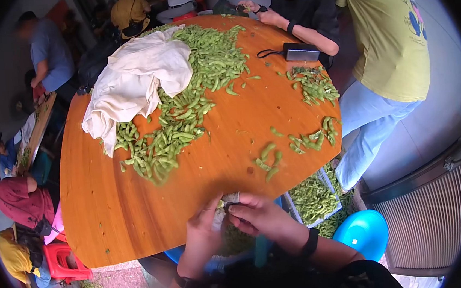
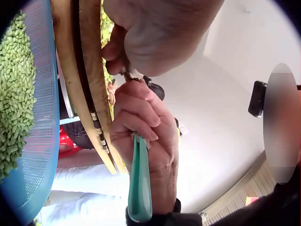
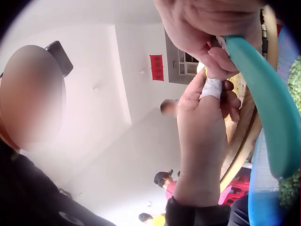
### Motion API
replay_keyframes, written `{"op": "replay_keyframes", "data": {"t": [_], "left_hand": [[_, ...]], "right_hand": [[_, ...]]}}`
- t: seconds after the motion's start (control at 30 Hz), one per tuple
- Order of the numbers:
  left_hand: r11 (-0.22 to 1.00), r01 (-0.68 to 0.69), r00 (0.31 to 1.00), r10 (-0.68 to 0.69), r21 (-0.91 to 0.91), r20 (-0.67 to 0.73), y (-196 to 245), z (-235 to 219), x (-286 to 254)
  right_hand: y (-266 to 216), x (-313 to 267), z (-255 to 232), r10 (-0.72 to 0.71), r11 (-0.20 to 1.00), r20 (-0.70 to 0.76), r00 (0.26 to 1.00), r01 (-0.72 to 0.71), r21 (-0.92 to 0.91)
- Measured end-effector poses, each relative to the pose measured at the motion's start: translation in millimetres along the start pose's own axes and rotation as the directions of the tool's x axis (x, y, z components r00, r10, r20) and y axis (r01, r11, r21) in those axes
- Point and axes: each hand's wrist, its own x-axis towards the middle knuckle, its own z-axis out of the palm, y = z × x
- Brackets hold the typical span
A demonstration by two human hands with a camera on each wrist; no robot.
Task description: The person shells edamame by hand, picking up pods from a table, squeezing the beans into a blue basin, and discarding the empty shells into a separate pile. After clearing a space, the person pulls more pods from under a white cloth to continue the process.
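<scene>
My left hand [image 1: 202,231] and right hand [image 1: 261,212] meet at the table's near edge, fingertips together. White wrapping [image 3: 211,88] covers the left thumb; a grey wrap [image 1: 231,197] is on a right finger. Between the left fingertips shows a bit of a green bean pod [image 1: 220,204], mostly hidden. The right hand's curled fingers grip a tool with a long, curved teal handle [image 2: 140,188]; its working end is hidden in the hand. Beneath both hands stands a blue mesh basket [image 2: 44,94] of shelled green beans [image 2: 16,89].
On the wooden table [image 1: 249,109] are heaped green pods [image 1: 211,52], a white cloth [image 1: 136,70] and a dark box [image 1: 302,51]. A pod-filled crate [image 1: 315,199] and blue basin [image 1: 363,234] stand at right. People sit opposite and at left; one in yellow-green [image 1: 388,37] stands at right.
</scene>
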Motion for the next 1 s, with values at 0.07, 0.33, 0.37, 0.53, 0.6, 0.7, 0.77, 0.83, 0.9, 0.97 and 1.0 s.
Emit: {"op": "replay_keyframes", "data": {"t": [0.07, 0.33, 0.37, 0.53, 0.6, 0.7, 0.77, 0.83, 0.9, 0.97, 1.0], "left_hand": [[0.98, 0.13, 0.991, -0.125, -0.153, 0.04, -1.6, 0.3, -4.2], [0.449, 0.507, 0.815, -0.527, -0.736, 0.241, 7.9, -8.8, 2.9], [0.48, 0.527, 0.801, -0.555, -0.701, 0.222, 7.6, -6.1, 5.3], [0.392, 0.538, 0.75, -0.627, -0.746, 0.212, 3.5, -6.4, 6.2], [0.365, 0.5, 0.773, -0.597, -0.785, 0.215, -5.7, -5.9, 2.9], [0.382, 0.478, 0.781, -0.598, -0.791, 0.182, -5.1, -3.9, 4.0], [0.383, 0.495, 0.776, -0.599, -0.78, 0.198, 0.5, -7.5, 7.2], [0.384, 0.513, 0.772, -0.598, -0.768, 0.216, 1.5, -9.1, 7.5], [0.419, 0.512, 0.793, -0.566, -0.75, 0.225, -1.7, -9.3, 3.5], [0.639, 0.431, 0.876, -0.467, -0.637, 0.123, -3.7, -3.7, 0.1], [0.816, 0.317, 0.94, -0.337, -0.484, 0.047, -4.1, -1.9, -0.9]], "right_hand": [[-3.6, -1.2, 2.4, 0.031, 0.999, -0.025, 0.999, -0.032, -0.006], [-11.3, 2.3, 7.7, 0.053, 0.996, -0.019, 0.998, -0.054, -0.067], [-7.0, 3.8, 9.0, -0.039, 0.982, -0.037, 0.999, 0.031, -0.184], [-0.4, 4.5, 13.7, -0.239, 0.895, -0.023, 0.971, 0.211, -0.392], [-1.8, 2.7, 15.8, -0.203, 0.921, -0.068, 0.977, 0.167, -0.351], [-0.7, 3.0, 15.2, -0.189, 0.942, -0.089, 0.978, 0.155, -0.298], [-1.2, 3.4, 13.5, -0.213, 0.926, -0.075, 0.974, 0.177, -0.332], [-0.4, 3.9, 12.6, -0.239, 0.909, -0.065, 0.969, 0.199, -0.365], [2.0, 3.8, 12.8, -0.206, 0.932, -0.074, 0.976, 0.172, -0.32], [-3.2, 2.6, 8.9, -0.141, 0.936, -0.046, 0.989, 0.118, -0.332], [-7.2, 2.0, 6.5, -0.075, 0.936, -0.021, 0.997, 0.064, -0.345]]}}
